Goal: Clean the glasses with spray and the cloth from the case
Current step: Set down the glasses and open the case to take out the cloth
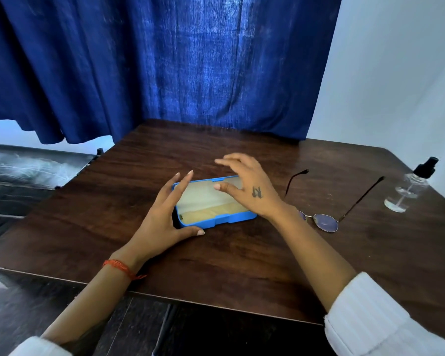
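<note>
A blue glasses case (217,220) lies open in the middle of the dark wooden table (216,265), its lid raised at the far side. A pale yellow cloth (211,211) rests inside. My left hand (162,217) braces the case's left end, thumb on the table by its front corner. My right hand (247,188) hovers over the case's right half with fingers spread, thumb near the lid's inner face, holding nothing. The glasses (324,219) lie unfolded to the right of the case. A clear spray bottle (409,187) with a black pump stands at the far right.
A blue curtain (165,73) hangs behind the table's far edge. A white wall (396,73) runs along the right side. A dark ledge (23,168) lies left of the table. The near table edge runs across the lower part of the view.
</note>
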### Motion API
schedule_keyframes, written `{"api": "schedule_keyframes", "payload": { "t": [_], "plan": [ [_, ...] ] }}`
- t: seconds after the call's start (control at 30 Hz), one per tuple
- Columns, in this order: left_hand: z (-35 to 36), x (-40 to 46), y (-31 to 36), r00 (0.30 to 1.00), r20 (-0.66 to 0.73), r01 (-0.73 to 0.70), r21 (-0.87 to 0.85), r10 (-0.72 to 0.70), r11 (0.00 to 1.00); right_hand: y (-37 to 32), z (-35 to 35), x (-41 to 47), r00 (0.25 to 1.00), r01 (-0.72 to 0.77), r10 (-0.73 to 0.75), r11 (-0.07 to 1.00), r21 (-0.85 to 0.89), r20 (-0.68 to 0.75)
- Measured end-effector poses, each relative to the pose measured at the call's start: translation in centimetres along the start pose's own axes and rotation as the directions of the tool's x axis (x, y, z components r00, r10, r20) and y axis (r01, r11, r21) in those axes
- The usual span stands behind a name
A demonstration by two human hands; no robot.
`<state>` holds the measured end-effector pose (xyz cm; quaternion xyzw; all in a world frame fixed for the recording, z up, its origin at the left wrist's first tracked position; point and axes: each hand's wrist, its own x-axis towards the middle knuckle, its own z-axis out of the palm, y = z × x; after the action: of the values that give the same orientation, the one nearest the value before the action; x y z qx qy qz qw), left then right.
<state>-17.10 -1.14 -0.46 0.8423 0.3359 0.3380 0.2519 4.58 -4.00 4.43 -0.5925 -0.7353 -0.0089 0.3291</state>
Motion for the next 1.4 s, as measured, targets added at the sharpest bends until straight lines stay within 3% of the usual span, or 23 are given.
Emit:
{"api": "schedule_keyframes", "payload": {
  "t": [0.07,0.13,0.2,0.3,0.4,0.53,0.7,0.87,0.97,1.07,1.17,1.3,1.4],
  "plan": [
    [0.0,0.0,0.1,1.000,-0.005,-0.001,0.006,0.002,1.000,-0.4,0.0,-1.7,0.933,0.077,-0.062,0.997,0.027,-0.356],
    [0.0,0.0,0.1,1.000,-0.009,-0.006,0.018,0.006,1.000,-0.3,0.2,-3.6,0.860,0.108,-0.075,0.994,0.035,-0.505],
    [0.0,0.0,0.2,1.000,-0.013,-0.011,0.038,0.011,0.999,0.4,0.5,-4.8,0.892,0.103,-0.083,0.994,0.021,-0.444],
    [0.0,-0.1,0.3,0.999,-0.025,-0.022,0.065,0.023,0.998,1.5,0.9,-5.1,0.972,0.066,-0.069,0.998,-0.019,-0.224],
    [0.0,-0.2,0.3,0.998,-0.052,-0.036,0.080,0.040,0.996,1.0,0.5,-3.7,0.999,-0.039,0.038,0.996,-0.081,-0.010],
    [0.0,-0.3,0.5,0.997,-0.063,-0.031,0.103,0.038,0.994,0.0,0.1,-1.3,0.956,-0.074,0.140,0.965,-0.250,0.259],
    [0.0,-0.3,0.5,0.998,-0.058,-0.025,0.111,0.031,0.993,-0.3,-0.1,0.7,0.897,-0.050,0.177,0.952,-0.303,0.406],
    [0.1,-0.4,0.5,0.997,-0.076,-0.021,0.144,0.032,0.989,-0.6,-0.1,1.0,0.896,-0.052,0.181,0.950,-0.308,0.405],
    [0.3,-0.4,0.6,0.994,-0.103,-0.020,0.177,0.039,0.984,-0.4,0.1,0.1,0.934,-0.014,0.122,0.951,-0.308,0.335],
    [0.3,-0.4,0.7,0.991,-0.124,-0.022,0.209,0.049,0.978,-0.2,0.0,-1.6,0.995,0.017,0.009,0.967,-0.253,0.101],
    [0.4,-0.4,0.7,0.992,-0.114,-0.022,0.256,0.053,0.967,-0.4,-0.7,-3.4,0.983,0.081,-0.100,0.989,-0.123,-0.153],
    [0.5,-0.4,0.7,0.988,-0.102,-0.073,0.378,0.120,0.923,-0.8,-1.8,-5.2,0.987,0.015,-0.010,0.999,0.031,-0.161],
    [0.3,-0.3,2.0,0.950,-0.175,-0.178,0.380,0.260,0.908,-1.2,-2.4,-6.1,0.988,-0.047,0.077,0.975,0.219,-0.132]
  ]
}}
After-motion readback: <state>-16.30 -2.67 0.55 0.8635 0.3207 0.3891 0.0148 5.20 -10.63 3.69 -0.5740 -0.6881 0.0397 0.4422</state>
